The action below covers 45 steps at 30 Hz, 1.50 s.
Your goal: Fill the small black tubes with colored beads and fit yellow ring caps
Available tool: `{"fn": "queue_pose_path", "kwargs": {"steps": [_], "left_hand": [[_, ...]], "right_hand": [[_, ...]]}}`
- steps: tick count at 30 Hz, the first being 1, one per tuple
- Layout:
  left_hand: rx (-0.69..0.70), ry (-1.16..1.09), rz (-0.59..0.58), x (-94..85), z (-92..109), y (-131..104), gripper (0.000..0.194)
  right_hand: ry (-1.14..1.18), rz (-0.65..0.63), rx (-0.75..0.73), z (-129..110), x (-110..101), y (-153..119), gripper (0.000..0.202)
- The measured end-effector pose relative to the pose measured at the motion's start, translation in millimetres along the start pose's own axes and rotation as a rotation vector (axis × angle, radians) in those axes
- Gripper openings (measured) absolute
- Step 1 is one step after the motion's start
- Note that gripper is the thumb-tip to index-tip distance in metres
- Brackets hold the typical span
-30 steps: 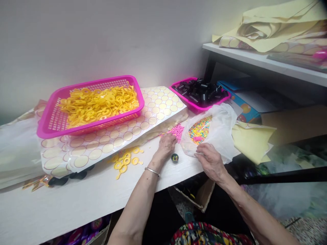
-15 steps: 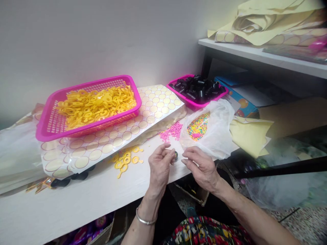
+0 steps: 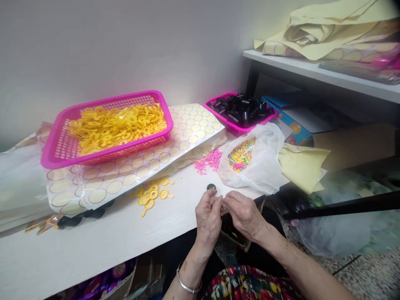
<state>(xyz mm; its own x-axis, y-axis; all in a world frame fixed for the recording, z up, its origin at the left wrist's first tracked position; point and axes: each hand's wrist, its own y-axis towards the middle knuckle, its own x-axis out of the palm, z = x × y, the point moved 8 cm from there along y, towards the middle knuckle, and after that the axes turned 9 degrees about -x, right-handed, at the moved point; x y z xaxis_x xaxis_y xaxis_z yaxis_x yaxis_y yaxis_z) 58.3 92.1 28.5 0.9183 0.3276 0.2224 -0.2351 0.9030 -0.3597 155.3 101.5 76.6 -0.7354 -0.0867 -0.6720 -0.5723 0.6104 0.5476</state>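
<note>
My left hand (image 3: 208, 214) and my right hand (image 3: 243, 212) meet at the fingertips over the table's front edge. Both are closed in a pinch; whatever lies between the fingers is too small and hidden to name. A small round black piece (image 3: 211, 187) with a bit of yellow-green in it rests just beyond my left fingertips. Behind it lie loose pink pieces (image 3: 210, 161) and a white plastic bag (image 3: 262, 177) with multicoloured beads (image 3: 241, 155). Yellow ring-shaped pieces (image 3: 153, 194) are scattered left of my hands.
A pink basket of yellow pieces (image 3: 117, 127) stands on sticker sheets (image 3: 134, 178). Farther back is a pink basket of black cylinders (image 3: 240, 109). A white shelf (image 3: 296, 64) with yellow paper is at the right. Below the table, a box holds purple items (image 3: 118, 271).
My hands have come together at the fingertips, and my left hand has moved right and slightly down. The round black piece, earlier at my left fingertips, now rests on the table.
</note>
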Motion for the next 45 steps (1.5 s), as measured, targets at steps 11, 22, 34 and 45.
{"fn": "queue_pose_path", "kwargs": {"steps": [11, 22, 34, 45], "left_hand": [[0.254, 0.560, 0.269, -42.6, -4, 47, 0.054], [0.384, 0.768, 0.220, -28.6, -3, 49, 0.026], [0.415, 0.833, 0.212, -25.2, -1, 45, 0.018], [0.434, 0.857, 0.221, -24.4, -1, 43, 0.015]], "right_hand": [[0.068, 0.047, 0.087, 36, 14, 30, 0.017], [-0.298, -0.369, -0.044, 39, 41, 42, 0.021], [-0.426, -0.536, -0.027, 37, 52, 47, 0.018], [-0.445, -0.558, -0.089, 30, 49, 50, 0.020]]}}
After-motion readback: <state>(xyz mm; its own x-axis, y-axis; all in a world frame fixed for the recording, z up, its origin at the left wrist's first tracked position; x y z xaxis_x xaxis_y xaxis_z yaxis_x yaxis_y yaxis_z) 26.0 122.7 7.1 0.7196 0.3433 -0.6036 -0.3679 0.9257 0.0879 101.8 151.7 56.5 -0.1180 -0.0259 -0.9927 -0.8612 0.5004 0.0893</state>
